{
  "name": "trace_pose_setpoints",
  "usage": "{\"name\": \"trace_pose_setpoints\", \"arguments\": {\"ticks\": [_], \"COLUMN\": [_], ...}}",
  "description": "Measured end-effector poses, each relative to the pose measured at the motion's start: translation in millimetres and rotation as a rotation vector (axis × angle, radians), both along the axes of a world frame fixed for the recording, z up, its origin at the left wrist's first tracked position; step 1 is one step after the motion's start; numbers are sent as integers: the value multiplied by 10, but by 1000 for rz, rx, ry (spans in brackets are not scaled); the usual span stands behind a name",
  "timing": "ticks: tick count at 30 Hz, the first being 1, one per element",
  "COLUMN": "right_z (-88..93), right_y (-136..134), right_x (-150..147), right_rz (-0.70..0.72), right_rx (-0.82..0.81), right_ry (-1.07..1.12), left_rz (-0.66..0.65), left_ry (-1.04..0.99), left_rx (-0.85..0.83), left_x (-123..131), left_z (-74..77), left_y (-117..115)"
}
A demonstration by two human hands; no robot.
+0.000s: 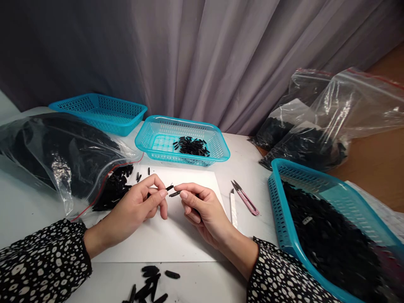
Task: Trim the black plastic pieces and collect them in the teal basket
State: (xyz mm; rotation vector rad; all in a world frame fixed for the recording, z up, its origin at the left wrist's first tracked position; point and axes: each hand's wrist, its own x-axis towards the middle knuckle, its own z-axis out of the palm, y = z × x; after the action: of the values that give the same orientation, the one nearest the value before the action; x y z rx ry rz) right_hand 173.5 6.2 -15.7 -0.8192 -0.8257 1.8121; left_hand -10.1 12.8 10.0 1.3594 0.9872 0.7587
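Over a white sheet of paper (pixel 195 244), my left hand (pixel 139 204) and my right hand (pixel 203 208) face each other with a small gap between the fingertips. Thumb and forefinger of my left hand pinch a small black strip-like piece (pixel 169 187); a thin strand sticks up at its tip. In my right hand's pinch is a similar black piece (pixel 174 194), pointing left. The two pieces lie close together; whether they touch I cannot tell. Beside my left wrist, loose black pieces (pixel 110 191) spill from the mouth of a clear zip bag (pixel 59 155).
A blue basket (pixel 148 152) with some black pieces stands behind the paper, another blue basket (pixel 126 126) at back left. Pink snips (pixel 248 202) and a white-handled blade (pixel 233 208) lie right. A fuller basket (pixel 277 206), filled bags (pixel 303 147) and, in front, loose pieces (pixel 151 286) surround me.
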Motion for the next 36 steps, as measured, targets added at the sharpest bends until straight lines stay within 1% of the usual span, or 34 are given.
{"name": "trace_pose_setpoints", "arguments": {"ticks": [5,8,11,14,17,21,27,29,33,36], "right_z": [32,43,38,23,7,-3,-18,-26,-36,-35], "right_y": [3,3,-5,-14,-18,-10,0,2,7,10], "right_x": [3,0,-16,-34,-40,-36,-22,-16,-8,-10], "right_rz": [-25,-10,21,60,95,64,6,2,10,11], "right_rx": [-14,-19,-2,-18,-28,-15,7,19,18,19], "right_ry": [73,124,67,-5,-15,-24,-23,-5,27,33], "left_rz": [-12,-33,-42,-52,-62,-70,-48,-23,2,10], "left_ry": [-14,-2,40,108,181,221,224,179,-2,-72], "left_rx": [-14,-23,-15,16,65,127,161,95,-157,-233], "left_x": [0,12,16,8,3,8,5,-2,-3,11], "left_z": [-12,-4,15,30,36,35,44,61,78,52], "left_y": [4,10,1,-23,-45,-45,-1,6,-3,-10]}}
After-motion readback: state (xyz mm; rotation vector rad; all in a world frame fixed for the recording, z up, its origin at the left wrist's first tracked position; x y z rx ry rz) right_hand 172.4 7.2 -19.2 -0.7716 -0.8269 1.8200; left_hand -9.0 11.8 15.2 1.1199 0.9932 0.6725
